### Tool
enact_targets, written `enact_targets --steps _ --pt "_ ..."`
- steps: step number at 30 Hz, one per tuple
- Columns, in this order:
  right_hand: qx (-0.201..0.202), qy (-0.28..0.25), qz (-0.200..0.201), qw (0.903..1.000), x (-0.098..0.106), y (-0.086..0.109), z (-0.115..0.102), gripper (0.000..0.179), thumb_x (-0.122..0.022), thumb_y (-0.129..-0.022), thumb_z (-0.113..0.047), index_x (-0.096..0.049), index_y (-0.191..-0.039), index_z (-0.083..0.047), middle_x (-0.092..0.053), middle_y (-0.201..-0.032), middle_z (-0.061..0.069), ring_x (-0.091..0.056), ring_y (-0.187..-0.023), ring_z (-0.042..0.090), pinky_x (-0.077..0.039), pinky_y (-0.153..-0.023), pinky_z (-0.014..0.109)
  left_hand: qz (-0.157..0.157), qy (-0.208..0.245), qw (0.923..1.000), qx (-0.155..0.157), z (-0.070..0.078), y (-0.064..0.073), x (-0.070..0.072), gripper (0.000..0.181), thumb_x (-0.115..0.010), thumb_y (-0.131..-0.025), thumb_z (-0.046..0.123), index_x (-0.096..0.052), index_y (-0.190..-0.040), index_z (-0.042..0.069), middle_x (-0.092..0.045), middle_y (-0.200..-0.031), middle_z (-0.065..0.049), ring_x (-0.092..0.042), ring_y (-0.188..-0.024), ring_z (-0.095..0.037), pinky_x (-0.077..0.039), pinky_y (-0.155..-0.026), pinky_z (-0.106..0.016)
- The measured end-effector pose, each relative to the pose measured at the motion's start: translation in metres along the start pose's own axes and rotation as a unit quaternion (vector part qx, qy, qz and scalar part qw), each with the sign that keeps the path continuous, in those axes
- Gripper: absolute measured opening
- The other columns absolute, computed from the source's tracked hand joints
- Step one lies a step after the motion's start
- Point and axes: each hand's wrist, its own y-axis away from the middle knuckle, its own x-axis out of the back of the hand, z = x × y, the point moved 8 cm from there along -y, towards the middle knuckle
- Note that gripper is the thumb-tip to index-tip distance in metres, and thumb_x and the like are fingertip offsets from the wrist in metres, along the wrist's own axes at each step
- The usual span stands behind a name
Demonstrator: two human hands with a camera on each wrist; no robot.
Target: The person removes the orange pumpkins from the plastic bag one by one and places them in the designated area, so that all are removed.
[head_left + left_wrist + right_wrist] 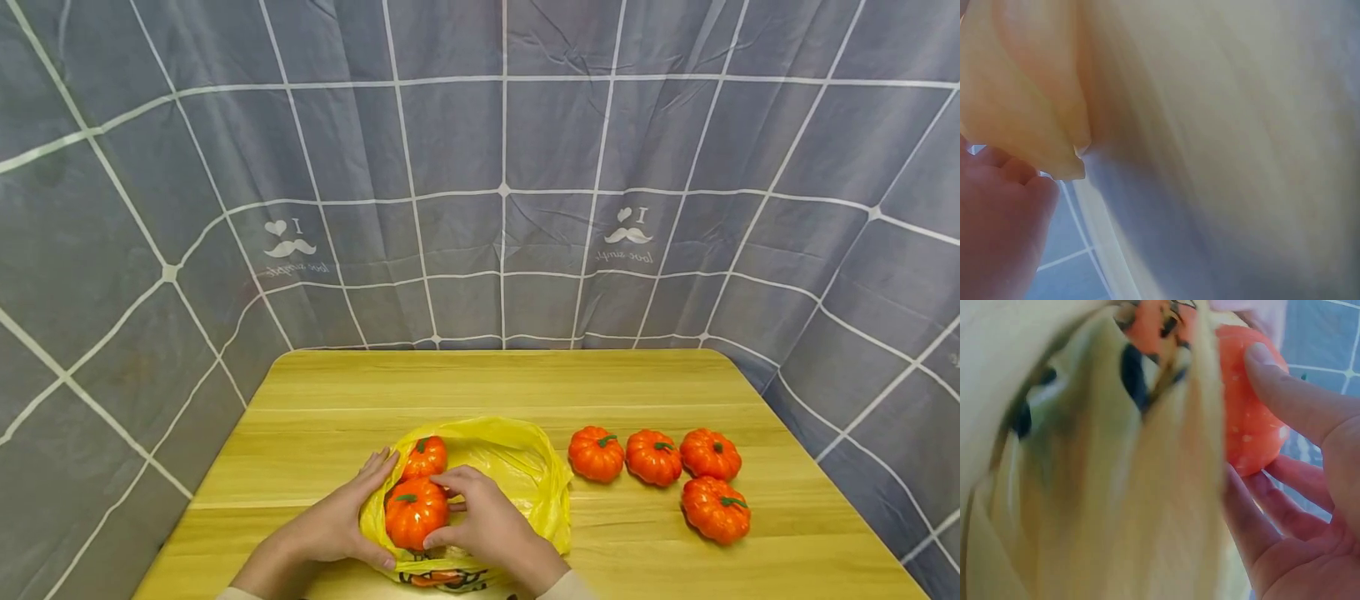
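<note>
A yellow plastic bag [517,475] stands with its mouth spread wide on the table. My right hand [487,521] reaches over its rim and grips a small orange toy pumpkin [415,514] with a green stem, fingers and thumb on its right side. In the right wrist view the thumb and fingers span the pumpkin [1254,406] beside the bag's printed side [1129,456]. Another pumpkin [425,457] lies behind it in the bag. Against the bag's left side rests my left hand [341,517], fingers extended. The left wrist view shows the bag [1022,75] covering its fingertips.
To the right of the bag, several more orange pumpkins [654,458] lie close together on the wooden table [480,383]. A grey curtain [450,142] with white grid lines surrounds the back and sides.
</note>
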Motion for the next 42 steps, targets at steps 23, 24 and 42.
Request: enact_targets --steps 23,24,42 --pt "-0.035 -0.014 0.17 0.9848 0.124 0.084 0.043 0.07 -0.093 -0.068 -0.016 -0.065 -0.13 0.001 -0.061 -0.124 0.013 -0.064 -0.109 0.034 -0.057 -0.084 0.035 0.0 -0.011 0.9999 0.007 0.0 -0.001 0.001 0.134 -0.093 -0.064 0.046 -0.011 -0.161 0.003 0.005 -0.164 -0.025 0.005 -0.148 -0.049 -0.005 -0.11 -0.068" --pt "-0.043 -0.012 0.181 0.9824 0.13 0.09 0.047 0.07 -0.094 -0.067 -0.014 -0.065 -0.129 0.001 -0.061 -0.124 0.012 -0.065 -0.108 0.032 -0.057 -0.084 0.034 0.001 -0.012 0.9999 0.007 0.0 -0.001 0.001 0.134 -0.093 -0.064 0.047 -0.012 -0.161 0.003 0.005 -0.164 -0.025 0.004 -0.148 -0.049 -0.005 -0.11 -0.067" --pt "-0.187 0.145 0.233 0.9433 0.198 0.176 0.103 0.082 -0.093 -0.07 -0.028 -0.058 -0.132 0.012 -0.061 -0.125 0.032 -0.071 -0.097 0.03 -0.058 -0.078 0.034 -0.002 -0.014 0.9999 0.009 0.0 0.001 0.0 0.135 -0.093 -0.064 0.046 -0.01 -0.161 0.002 0.005 -0.164 -0.025 0.004 -0.147 -0.049 -0.007 -0.11 -0.067"
